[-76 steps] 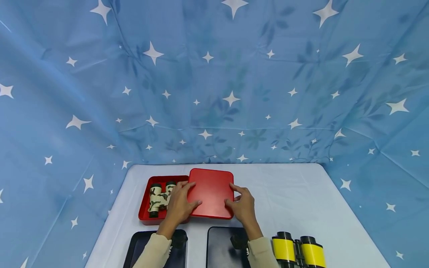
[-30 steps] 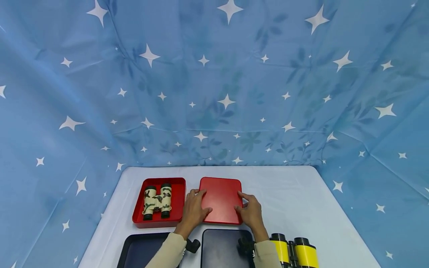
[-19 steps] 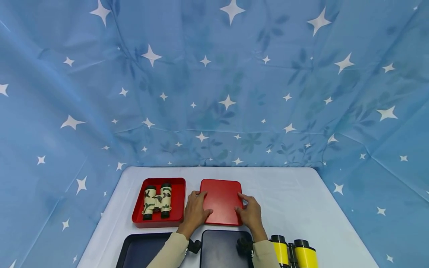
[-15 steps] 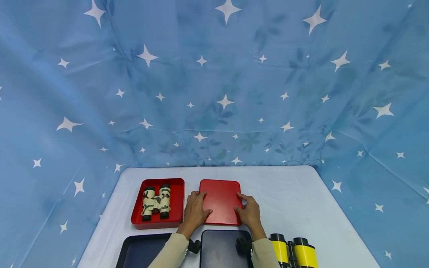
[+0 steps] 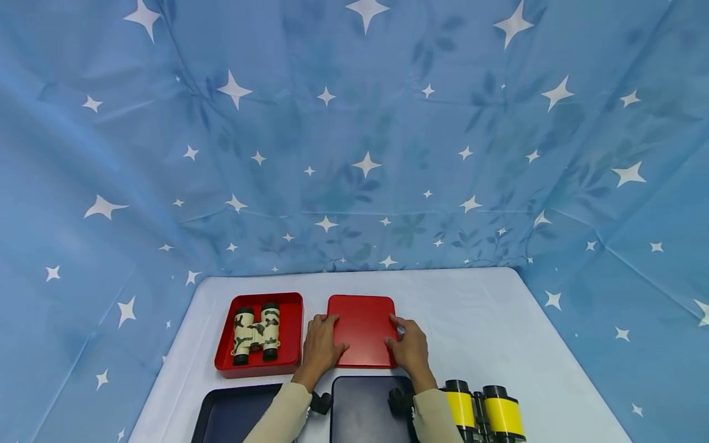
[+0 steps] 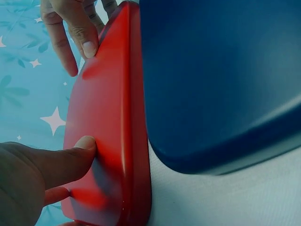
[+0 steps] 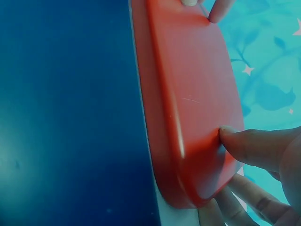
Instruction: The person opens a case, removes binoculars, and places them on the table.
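Side by side at the middle of the table, my left hand and right hand grip the opposite edges of a flat red lid. The lid appears to lie on the tabletop, smooth side up. In the left wrist view the left thumb presses on its top; the right thumb does likewise in the right wrist view, with the other fingers at the edge. Left of the lid stands an open red box, and camouflage-patterned binoculars lie inside it.
A dark tray lies below the red box, partly under the left sleeve. Close in front of the lid is a flat dark panel. Yellow-and-black binoculars stand by the right sleeve. A blue star-patterned curtain surrounds the white table.
From overlapping the red box's right edge, the lid has moved right, carried by both hands, and now sits apart from the box. Over the last half second, hands and lid hardly move.
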`<state>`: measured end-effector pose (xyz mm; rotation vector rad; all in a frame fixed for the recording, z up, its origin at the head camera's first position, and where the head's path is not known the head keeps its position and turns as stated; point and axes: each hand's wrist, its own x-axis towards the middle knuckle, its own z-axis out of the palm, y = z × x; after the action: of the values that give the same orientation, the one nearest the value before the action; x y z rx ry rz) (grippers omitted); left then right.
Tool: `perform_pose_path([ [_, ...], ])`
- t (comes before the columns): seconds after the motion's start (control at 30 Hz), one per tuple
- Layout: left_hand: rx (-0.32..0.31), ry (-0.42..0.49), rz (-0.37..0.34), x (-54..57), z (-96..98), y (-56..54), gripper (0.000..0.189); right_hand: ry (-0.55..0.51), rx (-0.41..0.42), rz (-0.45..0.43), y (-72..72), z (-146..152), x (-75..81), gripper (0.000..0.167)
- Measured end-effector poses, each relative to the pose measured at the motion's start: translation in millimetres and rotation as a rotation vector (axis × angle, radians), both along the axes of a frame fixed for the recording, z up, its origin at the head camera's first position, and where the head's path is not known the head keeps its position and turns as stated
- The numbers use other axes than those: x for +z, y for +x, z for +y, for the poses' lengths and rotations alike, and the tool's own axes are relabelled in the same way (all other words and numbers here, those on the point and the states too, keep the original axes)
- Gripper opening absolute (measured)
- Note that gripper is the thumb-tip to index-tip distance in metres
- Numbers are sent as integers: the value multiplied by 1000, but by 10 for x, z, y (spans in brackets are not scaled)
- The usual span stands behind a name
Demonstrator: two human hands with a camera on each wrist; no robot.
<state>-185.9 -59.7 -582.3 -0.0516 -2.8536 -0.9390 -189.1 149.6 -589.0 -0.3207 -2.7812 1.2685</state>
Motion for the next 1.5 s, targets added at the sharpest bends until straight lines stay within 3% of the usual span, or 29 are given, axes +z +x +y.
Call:
perform_pose_path([
  [0.27,12,-11,-25,-20,-16,33,77,26,6,7,27,-22,-22,67],
  [0.57,-11,-37,25,-17,-26,-7,77,62,-23,57,-4,-61,-3,64],
  [0.8,-28,2,28,81,-70,35,77,169,-50,125,37,-180,70,64],
  [1.0,-67,64,83,174,-192,23,76,173,-21,200,33,-340,188,65],
  [1.23,-37,67,138,293,-359,16,71,126,53,239,2,-542,335,64],
  [1.5,10,62,187,495,-580,47,69,89,120,221,-3,-818,443,69],
])
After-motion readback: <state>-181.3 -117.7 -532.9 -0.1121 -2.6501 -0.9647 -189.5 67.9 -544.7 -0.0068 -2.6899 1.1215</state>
